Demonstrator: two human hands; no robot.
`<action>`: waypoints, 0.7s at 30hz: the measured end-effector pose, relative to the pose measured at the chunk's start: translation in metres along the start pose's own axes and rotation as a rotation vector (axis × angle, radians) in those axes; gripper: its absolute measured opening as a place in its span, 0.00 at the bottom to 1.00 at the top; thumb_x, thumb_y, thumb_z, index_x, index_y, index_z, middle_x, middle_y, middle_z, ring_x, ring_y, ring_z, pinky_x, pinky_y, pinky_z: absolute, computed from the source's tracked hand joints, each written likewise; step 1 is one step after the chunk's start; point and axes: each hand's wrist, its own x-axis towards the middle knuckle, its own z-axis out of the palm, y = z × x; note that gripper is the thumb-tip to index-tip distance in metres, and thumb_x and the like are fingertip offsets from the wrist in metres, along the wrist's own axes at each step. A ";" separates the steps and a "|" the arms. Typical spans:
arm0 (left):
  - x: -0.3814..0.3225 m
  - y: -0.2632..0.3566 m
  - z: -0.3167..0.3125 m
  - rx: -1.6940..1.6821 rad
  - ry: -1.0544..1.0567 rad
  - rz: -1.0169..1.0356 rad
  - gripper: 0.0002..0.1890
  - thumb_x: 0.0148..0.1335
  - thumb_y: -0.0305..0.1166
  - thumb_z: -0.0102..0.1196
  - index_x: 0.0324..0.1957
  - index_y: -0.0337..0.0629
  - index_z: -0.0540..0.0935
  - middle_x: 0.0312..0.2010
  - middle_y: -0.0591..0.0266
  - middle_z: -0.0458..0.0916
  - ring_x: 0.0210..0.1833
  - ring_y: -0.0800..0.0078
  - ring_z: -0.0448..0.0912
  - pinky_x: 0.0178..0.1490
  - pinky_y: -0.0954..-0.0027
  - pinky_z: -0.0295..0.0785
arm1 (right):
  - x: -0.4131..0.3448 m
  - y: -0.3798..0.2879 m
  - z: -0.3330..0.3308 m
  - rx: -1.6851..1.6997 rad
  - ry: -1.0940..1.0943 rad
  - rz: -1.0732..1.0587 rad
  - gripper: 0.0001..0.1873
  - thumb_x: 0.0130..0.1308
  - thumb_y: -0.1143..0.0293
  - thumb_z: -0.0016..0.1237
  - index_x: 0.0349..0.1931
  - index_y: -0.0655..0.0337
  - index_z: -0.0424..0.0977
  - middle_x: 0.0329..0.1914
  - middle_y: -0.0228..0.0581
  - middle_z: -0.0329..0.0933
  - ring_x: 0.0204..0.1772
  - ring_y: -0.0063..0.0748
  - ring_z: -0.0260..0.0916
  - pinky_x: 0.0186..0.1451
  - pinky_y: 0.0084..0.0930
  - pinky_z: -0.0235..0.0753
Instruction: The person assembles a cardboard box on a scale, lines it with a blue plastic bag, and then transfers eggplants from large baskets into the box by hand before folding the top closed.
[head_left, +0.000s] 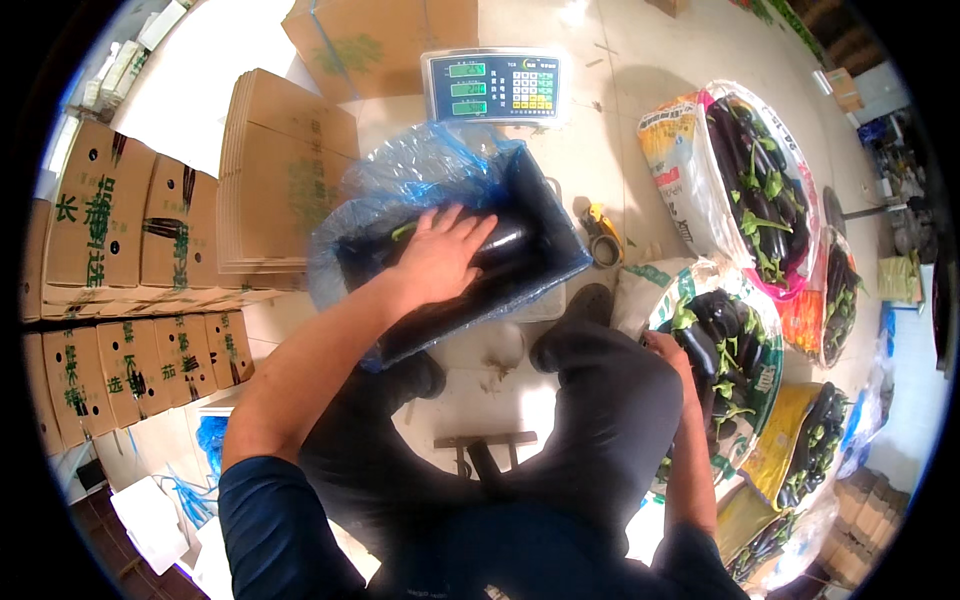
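My left hand (444, 259) lies spread on dark eggplants (504, 238) inside a box lined with blue plastic film (427, 169). One green stem shows beside the fingers. The box stands in front of me, below the display of a digital scale (495, 86). My right hand (667, 346) is at the near-left rim of a woven sack (772, 352) full of eggplants (697, 349), beside my knee. Its fingers are partly hidden, so whether it grips the rim cannot be told.
Flattened cartons (281, 165) stand left of the box, with printed cardboard boxes (97, 210) stacked farther left. A tape dispenser (602, 236) lies on the floor to the right. Another eggplant sack (679, 172) stands at the upper right, with several more along the right side.
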 end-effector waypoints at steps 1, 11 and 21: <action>0.001 -0.003 -0.010 -0.104 -0.032 -0.031 0.38 0.66 0.43 0.56 0.73 0.40 0.58 0.71 0.48 0.63 0.72 0.48 0.62 0.72 0.56 0.61 | 0.001 0.004 -0.002 0.030 -0.003 0.008 0.27 0.69 0.68 0.56 0.62 0.76 0.68 0.59 0.54 0.75 0.58 0.39 0.75 0.58 0.32 0.75; -0.085 -0.049 -0.156 -0.895 0.226 -0.282 0.21 0.69 0.38 0.57 0.56 0.31 0.79 0.47 0.53 0.85 0.51 0.66 0.82 0.55 0.65 0.76 | 0.015 -0.022 -0.032 0.008 0.020 0.030 0.25 0.70 0.67 0.53 0.62 0.72 0.69 0.53 0.55 0.80 0.51 0.39 0.79 0.53 0.31 0.78; -0.223 -0.093 0.072 -1.418 0.242 -0.962 0.20 0.69 0.42 0.56 0.48 0.31 0.81 0.29 0.53 0.84 0.35 0.59 0.83 0.45 0.58 0.80 | 0.164 -0.075 0.016 -0.011 -0.328 -0.195 0.27 0.66 0.71 0.54 0.64 0.70 0.68 0.54 0.52 0.79 0.55 0.30 0.76 0.56 0.24 0.75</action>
